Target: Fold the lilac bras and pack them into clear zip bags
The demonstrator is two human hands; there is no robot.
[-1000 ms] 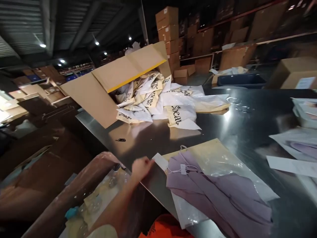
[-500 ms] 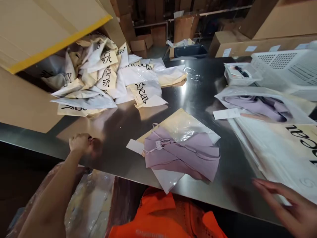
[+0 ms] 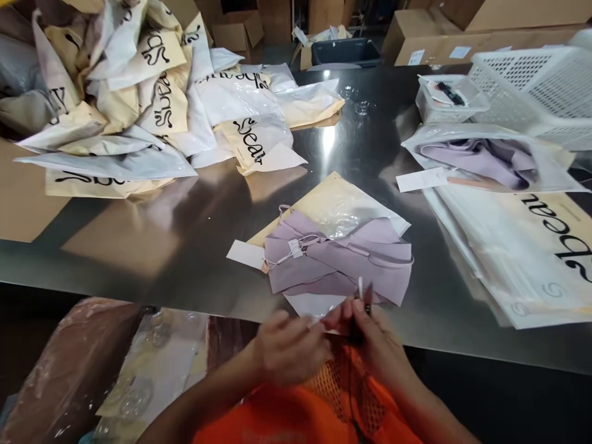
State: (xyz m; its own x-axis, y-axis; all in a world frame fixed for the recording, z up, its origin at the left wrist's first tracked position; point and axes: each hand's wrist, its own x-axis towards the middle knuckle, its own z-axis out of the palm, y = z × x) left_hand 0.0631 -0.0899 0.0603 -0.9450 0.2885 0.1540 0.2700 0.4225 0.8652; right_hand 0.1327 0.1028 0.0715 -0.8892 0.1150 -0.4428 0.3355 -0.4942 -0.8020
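A mauve strappy garment [image 3: 342, 262] lies folded on a clear and cream plastic bag [image 3: 335, 194], with a white hang tag [image 3: 245, 254] out to its left. My right hand [image 3: 377, 330] is closed on a small black pointed tool [image 3: 368, 299], just in front of the garment. A slim white stick [image 3: 361, 285] also rises from these fingers, and a dark cord hangs below. Close beside it, my left hand [image 3: 296, 345] is curled and blurred; whatever its fingers pinch cannot be made out. Both hands are above the table's near edge, before an orange vest [image 3: 277, 419].
Printed, filled bags [image 3: 161, 92] are heaped at the left. At the right, another bagged mauve garment [image 3: 481, 157] lies on stacked flat bags [image 3: 546, 259]. Behind stand a small white basket [image 3: 451, 102] and a larger white crate [image 3: 531, 92]. Plastic-wrapped packs [image 3: 152, 364] sit below the table edge.
My left hand has moved in from the left side and my right hand from the right; they now meet before the garment. The view has shifted. The garment and bags appear unmoved.
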